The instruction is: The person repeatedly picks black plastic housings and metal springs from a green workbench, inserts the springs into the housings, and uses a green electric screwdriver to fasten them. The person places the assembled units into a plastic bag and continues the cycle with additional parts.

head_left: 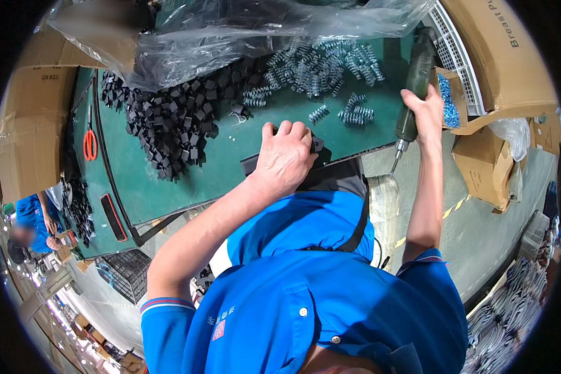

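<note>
My left hand (285,154) is closed over a black part (318,145) at the front edge of the green table (230,171); most of the part is hidden beneath the fingers. To the right, my right hand (426,113) grips a dark green power screwdriver (407,123) with its bit pointing down, beyond the table edge. Just past my left hand lie a few loose metal springs (318,115), and behind them a large heap of springs (305,71). A big pile of small black blocks (171,124) spreads over the table to the left.
Clear plastic sheeting (230,40) covers the far side. Orange scissors (90,144) lie at the left. A small box of blue screws (447,100) stands beside the screwdriver, near a white crate (460,56) and cardboard boxes (483,163). Another person (34,218) is at far left.
</note>
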A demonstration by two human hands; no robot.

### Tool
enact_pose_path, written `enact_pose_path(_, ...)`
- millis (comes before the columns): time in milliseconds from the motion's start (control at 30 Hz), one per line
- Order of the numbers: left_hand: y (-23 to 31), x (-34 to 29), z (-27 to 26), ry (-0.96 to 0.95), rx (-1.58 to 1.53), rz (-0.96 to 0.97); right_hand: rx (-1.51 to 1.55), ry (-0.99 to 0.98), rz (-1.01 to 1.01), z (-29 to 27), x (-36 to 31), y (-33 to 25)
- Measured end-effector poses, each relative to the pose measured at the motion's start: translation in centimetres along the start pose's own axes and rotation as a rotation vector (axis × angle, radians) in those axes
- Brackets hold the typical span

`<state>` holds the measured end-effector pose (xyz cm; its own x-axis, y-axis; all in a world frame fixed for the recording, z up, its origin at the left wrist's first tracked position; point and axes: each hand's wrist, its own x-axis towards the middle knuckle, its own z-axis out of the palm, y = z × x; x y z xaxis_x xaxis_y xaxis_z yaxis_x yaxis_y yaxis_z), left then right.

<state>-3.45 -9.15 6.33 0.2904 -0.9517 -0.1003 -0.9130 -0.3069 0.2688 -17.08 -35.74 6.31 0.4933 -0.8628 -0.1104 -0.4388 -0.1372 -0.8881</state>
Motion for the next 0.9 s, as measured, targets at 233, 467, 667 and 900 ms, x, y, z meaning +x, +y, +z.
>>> enact_pose_path(233,0.5,0.2,-0.1,-0.058,0.071,0.001,0.866,-0.169,-0.324,3.8,-5.7,-6.4)
enact_pose_path(467,0.8,0.3,0.0,-0.058,0.092,-0.019,0.870,-0.169,-0.574,7.0,-6.6,-7.8)
enact_pose_path(667,0.7,0.3,-0.1,-0.054,0.053,-0.018,0.873,-0.181,-0.589,7.6,-6.8,-7.5)
enact_pose_path(900,0.7,0.3,0.0,-0.062,0.069,-0.012,0.830,-0.158,-0.573,8.0,-6.8,-7.6)
